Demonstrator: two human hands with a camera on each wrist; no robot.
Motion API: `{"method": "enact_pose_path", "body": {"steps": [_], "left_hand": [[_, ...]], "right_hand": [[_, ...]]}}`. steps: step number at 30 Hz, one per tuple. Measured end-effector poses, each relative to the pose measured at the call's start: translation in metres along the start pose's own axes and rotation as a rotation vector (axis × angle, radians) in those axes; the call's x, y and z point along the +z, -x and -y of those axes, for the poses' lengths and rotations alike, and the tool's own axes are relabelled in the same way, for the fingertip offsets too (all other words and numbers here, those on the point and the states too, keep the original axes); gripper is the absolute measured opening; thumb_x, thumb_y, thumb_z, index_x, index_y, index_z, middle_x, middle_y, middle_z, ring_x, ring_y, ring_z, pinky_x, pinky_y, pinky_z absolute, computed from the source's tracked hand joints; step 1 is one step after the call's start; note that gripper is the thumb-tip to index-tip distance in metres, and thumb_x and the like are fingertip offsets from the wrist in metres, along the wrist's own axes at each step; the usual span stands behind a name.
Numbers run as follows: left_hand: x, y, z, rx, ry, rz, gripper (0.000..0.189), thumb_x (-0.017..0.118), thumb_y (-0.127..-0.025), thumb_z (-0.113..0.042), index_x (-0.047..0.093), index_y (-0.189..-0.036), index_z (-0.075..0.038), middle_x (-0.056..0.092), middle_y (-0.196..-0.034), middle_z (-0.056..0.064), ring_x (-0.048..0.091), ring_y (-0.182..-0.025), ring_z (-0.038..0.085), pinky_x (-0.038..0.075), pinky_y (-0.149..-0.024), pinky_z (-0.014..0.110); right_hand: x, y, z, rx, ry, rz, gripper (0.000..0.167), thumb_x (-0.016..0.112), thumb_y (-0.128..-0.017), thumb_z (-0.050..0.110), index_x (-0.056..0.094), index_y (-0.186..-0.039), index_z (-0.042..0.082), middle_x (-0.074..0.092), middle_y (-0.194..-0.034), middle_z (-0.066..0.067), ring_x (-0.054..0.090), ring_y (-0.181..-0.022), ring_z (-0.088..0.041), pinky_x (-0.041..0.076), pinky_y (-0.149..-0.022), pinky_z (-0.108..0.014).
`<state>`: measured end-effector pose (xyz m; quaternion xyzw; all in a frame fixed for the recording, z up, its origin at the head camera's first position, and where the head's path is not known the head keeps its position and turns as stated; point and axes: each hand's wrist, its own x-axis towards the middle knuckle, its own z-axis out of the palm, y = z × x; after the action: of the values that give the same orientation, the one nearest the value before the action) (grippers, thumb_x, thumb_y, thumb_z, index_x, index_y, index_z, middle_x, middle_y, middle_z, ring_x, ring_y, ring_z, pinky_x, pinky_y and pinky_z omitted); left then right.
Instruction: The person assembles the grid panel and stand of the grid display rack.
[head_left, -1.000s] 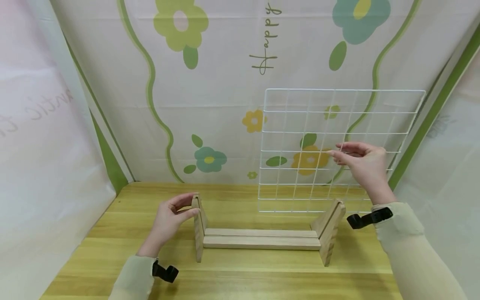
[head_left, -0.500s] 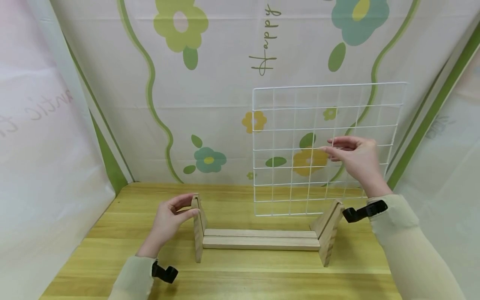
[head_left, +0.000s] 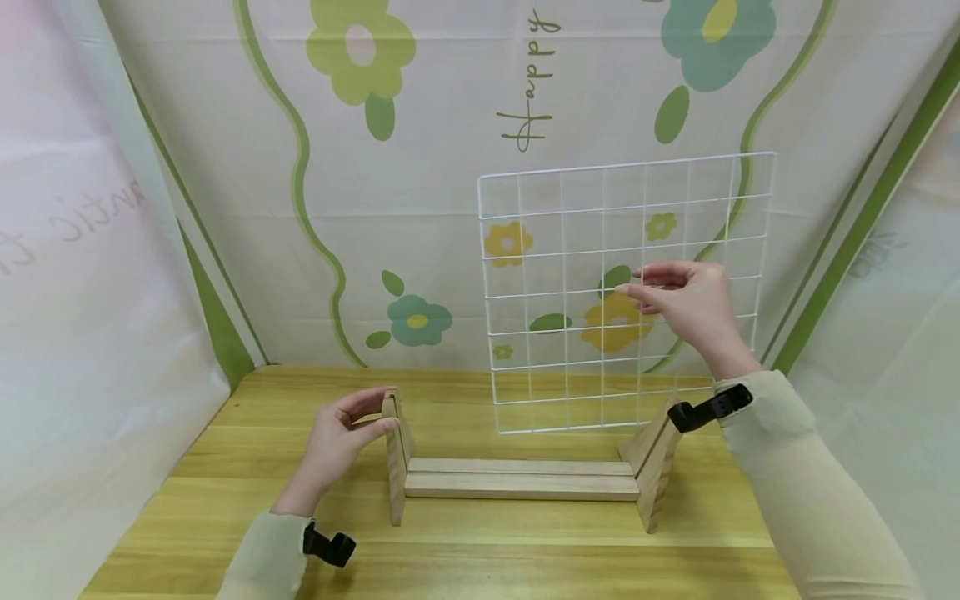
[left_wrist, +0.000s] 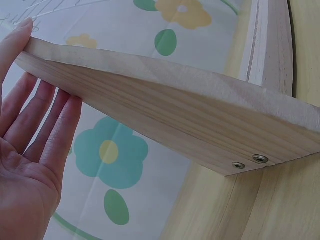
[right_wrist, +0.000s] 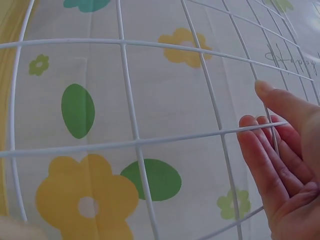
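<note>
A wooden stand (head_left: 521, 486) sits on the table, with a grooved crossbar between two upright side panels. My left hand (head_left: 335, 442) pinches the top of its left side panel (head_left: 397, 458), thumb on one side and fingers on the other. In the left wrist view two metal screws (left_wrist: 259, 159) show low on that panel (left_wrist: 150, 95). My right hand (head_left: 693, 308) grips a white wire grid panel (head_left: 564, 292) by its wires, right of the grid's middle. The grid hangs in the air, slightly tilted, above and behind the crossbar. Its lower right corner is hidden behind the right wrist.
The right side panel (head_left: 656, 471) of the stand has a slanted groove and stands below the right forearm. A flower-printed cloth (head_left: 442, 167) rises behind the wooden table (head_left: 465, 558), and pale cloth walls (head_left: 112, 275) close in both sides. Each wrist wears a black strap (head_left: 330, 546).
My right hand has carried the wire grid to the left and a little upward, and the grid has turned to face the camera more, its right side now higher. My left hand stays on the side panel.
</note>
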<state>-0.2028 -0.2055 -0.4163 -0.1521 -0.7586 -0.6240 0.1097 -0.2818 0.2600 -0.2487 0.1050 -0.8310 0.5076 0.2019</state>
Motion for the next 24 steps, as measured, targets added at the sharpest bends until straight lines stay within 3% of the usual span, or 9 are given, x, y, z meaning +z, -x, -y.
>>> {"method": "enact_pose_path", "body": {"steps": [18,24], "left_hand": [[0.000,0.001,0.000,0.009,0.022,0.006,0.041,0.078,-0.092,-0.009,0.066,-0.130,0.001,0.069,-0.121,0.016,0.066,-0.108,0.013,0.056,-0.089,0.026],[0.000,0.001,0.000,0.010,0.023,0.003,0.041,0.078,-0.092,-0.008,0.066,-0.130,0.002,0.069,-0.120,0.015,0.066,-0.108,0.013,0.057,-0.089,0.026]], "right_hand": [[0.014,-0.014,0.027,-0.001,-0.011,0.010,0.048,0.090,-0.080,0.034,0.074,-0.108,-0.002,0.077,-0.092,-0.001,0.074,-0.069,-0.023,0.062,-0.062,-0.031],[0.017,-0.017,0.036,0.008,-0.020,0.019,0.049,0.089,-0.080,0.034,0.074,-0.109,-0.002,0.076,-0.095,-0.001,0.073,-0.067,-0.019,0.062,-0.063,-0.031]]}}
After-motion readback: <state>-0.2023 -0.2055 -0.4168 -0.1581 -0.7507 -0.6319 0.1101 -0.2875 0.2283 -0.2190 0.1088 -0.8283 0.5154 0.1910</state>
